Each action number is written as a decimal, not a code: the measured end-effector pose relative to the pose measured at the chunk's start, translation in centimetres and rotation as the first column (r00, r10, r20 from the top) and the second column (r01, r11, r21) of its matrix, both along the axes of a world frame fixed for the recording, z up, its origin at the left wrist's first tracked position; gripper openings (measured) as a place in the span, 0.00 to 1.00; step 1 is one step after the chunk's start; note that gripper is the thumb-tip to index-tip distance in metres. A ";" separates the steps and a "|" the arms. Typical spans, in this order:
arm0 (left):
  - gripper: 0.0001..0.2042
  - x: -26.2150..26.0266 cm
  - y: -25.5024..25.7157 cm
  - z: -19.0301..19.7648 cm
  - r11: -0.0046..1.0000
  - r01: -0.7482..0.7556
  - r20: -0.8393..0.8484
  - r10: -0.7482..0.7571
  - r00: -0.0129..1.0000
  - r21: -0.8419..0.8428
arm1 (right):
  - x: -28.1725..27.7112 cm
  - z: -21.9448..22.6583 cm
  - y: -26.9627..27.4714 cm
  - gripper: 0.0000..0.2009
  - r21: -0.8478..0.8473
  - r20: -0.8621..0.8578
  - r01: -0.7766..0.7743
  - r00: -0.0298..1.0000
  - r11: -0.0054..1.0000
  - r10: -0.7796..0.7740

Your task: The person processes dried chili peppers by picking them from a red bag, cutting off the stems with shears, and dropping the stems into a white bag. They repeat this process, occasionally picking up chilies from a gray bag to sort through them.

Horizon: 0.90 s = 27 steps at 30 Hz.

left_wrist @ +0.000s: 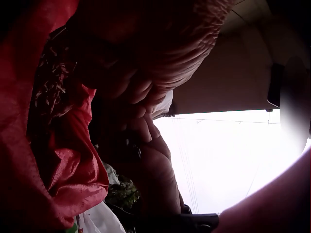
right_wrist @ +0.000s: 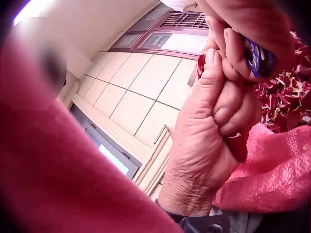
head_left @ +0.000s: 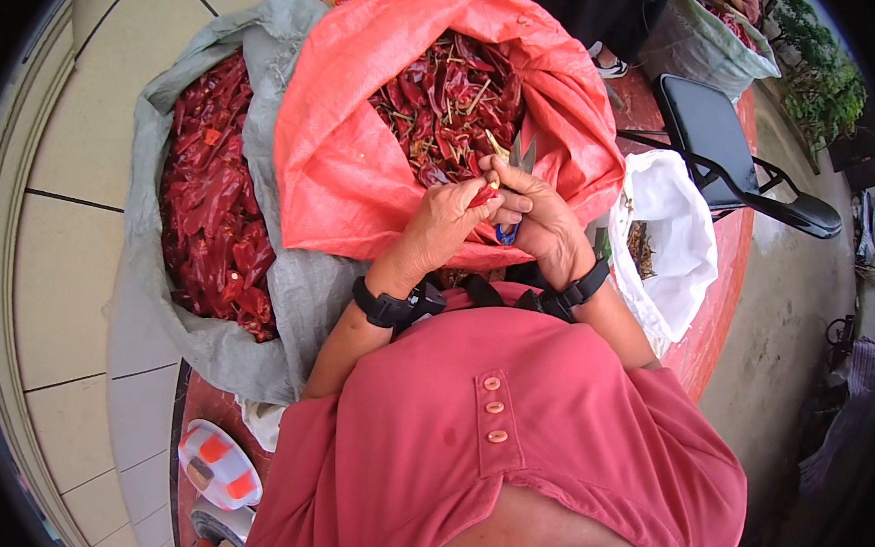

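Note:
My left hand (head_left: 432, 228) pinches a red dried chili (head_left: 483, 195) between thumb and fingers, its pale stem end turned toward the other hand. More red chili (right_wrist: 236, 145) shows in the left palm in the right wrist view. My right hand (head_left: 552, 238) grips a pair of scissors (head_left: 528, 159), blades pointing away from me; part of the blue handle (right_wrist: 258, 58) shows among its fingers. A pale yellowish piece (head_left: 496, 146) sits beside the blades. Both hands meet over the near side of a pink-red sack (head_left: 342, 117) holding dried chilies (head_left: 448, 104). The left wrist view is dark.
On the left stands a grey sack (head_left: 149, 156) full of glossy red chilies (head_left: 217, 200). To the right are a white bag (head_left: 694, 259) with brownish bits inside and a black chair (head_left: 707, 130). A plastic container (head_left: 220, 464) lies at lower left. Another person's foot (head_left: 608, 61) shows behind.

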State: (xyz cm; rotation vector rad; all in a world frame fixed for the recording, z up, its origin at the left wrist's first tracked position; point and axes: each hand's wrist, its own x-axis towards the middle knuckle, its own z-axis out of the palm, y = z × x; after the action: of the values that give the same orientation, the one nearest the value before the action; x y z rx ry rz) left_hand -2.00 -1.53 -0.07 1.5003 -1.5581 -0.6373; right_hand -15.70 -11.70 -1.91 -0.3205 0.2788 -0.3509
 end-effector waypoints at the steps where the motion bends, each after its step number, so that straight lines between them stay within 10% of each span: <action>1: 0.11 0.0 0.0 0.0 1.000 0.002 0.003 -0.002 1.000 -0.002 | 0.0 0.0 0.1 0.09 0.040 0.016 -0.005 1.000 0.999 0.004; 10: 0.08 0.0 0.3 -1.3 0.996 0.069 -0.130 -0.061 0.990 0.059 | -0.3 0.2 -1.6 0.09 0.360 0.318 -0.019 0.943 0.933 -0.104; 12: 0.07 -0.2 1.2 -0.8 1.000 -0.016 -0.157 0.017 0.987 0.008 | -1.9 2.5 -2.0 0.09 0.006 0.091 0.235 0.968 0.972 -0.235; 15: 0.10 0.6 2.7 1.4 0.967 -0.222 -0.026 0.221 0.975 -0.124 | -4.6 7.2 -1.6 0.09 -0.750 -0.237 0.319 0.689 0.580 -0.685; 19: 0.24 4.7 7.3 6.9 0.811 -0.510 0.183 0.569 0.802 -0.286 | -10.1 8.7 -2.9 0.11 -0.972 0.075 0.234 0.361 0.013 -0.930; 23: 0.22 11.8 9.6 9.0 0.583 -0.595 0.232 0.794 0.561 -0.553 | -16.2 6.6 -4.3 0.11 -0.944 -0.185 -0.281 0.020 0.172 -0.983; 26: 0.20 14.8 9.8 8.5 0.484 -0.542 0.591 0.806 -0.029 -0.687 | -20.9 0.1 -6.4 0.14 -0.762 -0.325 -0.549 -0.132 0.342 -0.936; 27: 0.20 14.1 9.3 9.1 0.480 -0.576 0.522 0.846 0.104 -0.662 | -21.5 -1.4 -6.4 0.15 -0.670 -0.382 -0.621 -0.181 0.407 -0.906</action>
State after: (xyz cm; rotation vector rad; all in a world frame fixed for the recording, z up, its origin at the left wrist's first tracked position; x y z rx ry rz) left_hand 12.12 7.75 8.98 2.1780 -1.0815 1.0701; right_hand -37.23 -18.05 -3.31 -1.8833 2.0393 -0.5669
